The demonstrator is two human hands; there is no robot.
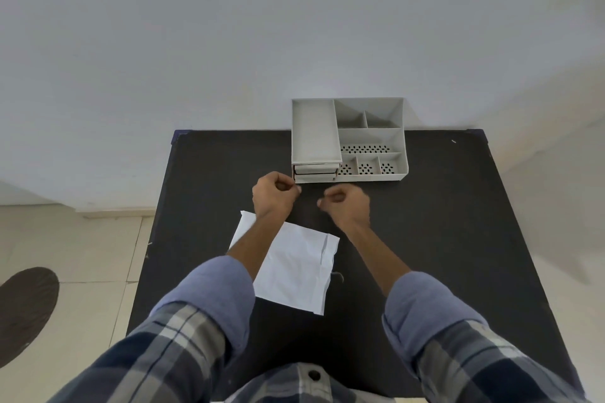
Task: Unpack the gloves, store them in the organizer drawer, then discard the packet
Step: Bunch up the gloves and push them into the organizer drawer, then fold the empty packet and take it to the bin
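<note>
A white paper packet (294,268) lies flat on the black table (425,239), partly under my left forearm. The grey organizer (370,134) stands at the table's far edge against the wall, with two shallow drawers (315,173) stacked at its front left, both pushed in. My left hand (273,195) hovers just in front of the drawers, fingers curled with thumb and forefinger pinched together. My right hand (347,203) is a little to its right, curled the same way. I see no gloves, and nothing shows between either hand's fingers.
The organizer has a long tray on top at the left and several open compartments at the right, some with perforated floors. The wall is right behind it. Tiled floor and a dark round mat (23,307) lie to the left of the table.
</note>
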